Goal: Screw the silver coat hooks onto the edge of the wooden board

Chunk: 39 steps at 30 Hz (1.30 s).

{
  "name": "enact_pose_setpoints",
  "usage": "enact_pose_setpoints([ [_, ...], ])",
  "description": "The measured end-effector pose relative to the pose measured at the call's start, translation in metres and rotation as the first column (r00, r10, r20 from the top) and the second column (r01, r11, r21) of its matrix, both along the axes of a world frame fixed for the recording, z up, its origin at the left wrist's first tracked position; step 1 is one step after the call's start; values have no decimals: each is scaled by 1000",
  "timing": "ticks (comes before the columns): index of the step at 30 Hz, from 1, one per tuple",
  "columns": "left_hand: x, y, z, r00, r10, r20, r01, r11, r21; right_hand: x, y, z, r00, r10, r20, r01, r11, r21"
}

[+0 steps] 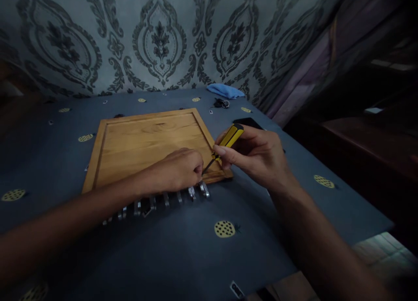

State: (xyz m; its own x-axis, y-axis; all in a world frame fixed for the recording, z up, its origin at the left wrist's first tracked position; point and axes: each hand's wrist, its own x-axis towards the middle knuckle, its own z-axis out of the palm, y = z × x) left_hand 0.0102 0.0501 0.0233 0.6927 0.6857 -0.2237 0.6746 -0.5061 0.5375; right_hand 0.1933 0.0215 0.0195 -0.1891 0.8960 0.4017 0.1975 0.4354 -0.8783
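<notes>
A framed wooden panel (146,140) lies on the table, with a row of silver metal hooks (204,189) along its near edge. My right hand (261,155) pinches a screwdriver (230,137) by its yellow and black handle. The shaft slants down and left to the panel's near edge, close to the right end of the row. My left hand (179,168) rests over that same edge, its fingers curled beside the screwdriver tip. Whatever those fingers hold, if anything, is hidden, and the hand and forearm cover part of the panel.
The table (183,257) has a dark blue cloth with yellow pineapple prints. Toward the back right lie a blue cloth (225,90), a bunch of keys (221,103) and a flat black object (248,122). A patterned wall (160,44) borders the far side.
</notes>
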Motion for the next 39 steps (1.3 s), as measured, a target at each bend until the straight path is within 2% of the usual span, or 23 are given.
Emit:
enact_pose_setpoints([
  [6, 1, -1, 1, 1000, 2, 1, -2, 1000, -5, -1, -1, 1, 1000, -10, 1, 10, 1000, -9],
  [14, -5, 8, 0, 999, 24, 41, -17, 989, -145, 0, -1, 0, 1000, -4, -1, 4, 1000, -21],
  [39, 1, 1, -2, 999, 42, 34, -39, 994, -100, 1, -1, -2, 1000, 9, -10, -10, 1000, -23],
])
